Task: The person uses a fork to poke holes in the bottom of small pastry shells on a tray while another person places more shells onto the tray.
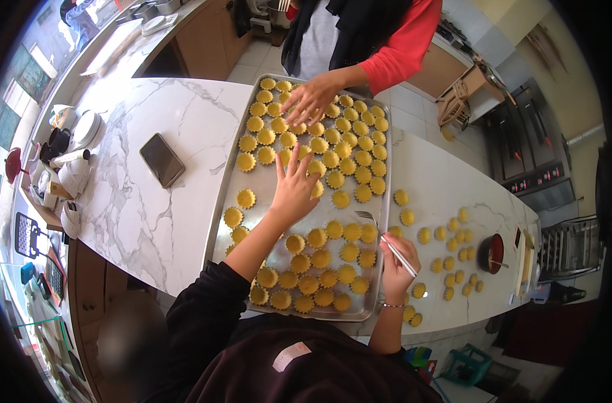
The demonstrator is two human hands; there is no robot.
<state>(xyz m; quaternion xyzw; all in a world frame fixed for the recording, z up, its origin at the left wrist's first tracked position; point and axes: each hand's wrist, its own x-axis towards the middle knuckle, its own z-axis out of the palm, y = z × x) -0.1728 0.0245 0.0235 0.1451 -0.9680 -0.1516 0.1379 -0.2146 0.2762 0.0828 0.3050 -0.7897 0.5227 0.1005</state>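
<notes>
A large metal tray holds rows of yellow fluted pastry shells. My left hand reaches over its middle, fingers spread among the shells, the fingertips at or just above them. My right hand grips a fork by its handle at the tray's right edge, the tines over the tray beside some shells. A co-worker's hand, from a red sleeve, reaches into the shells at the far end.
Yellow dough pieces lie on the marble counter right of the tray, near a dark bowl. A phone lies on the left, with stacked white plates beyond. A black oven stands at the right.
</notes>
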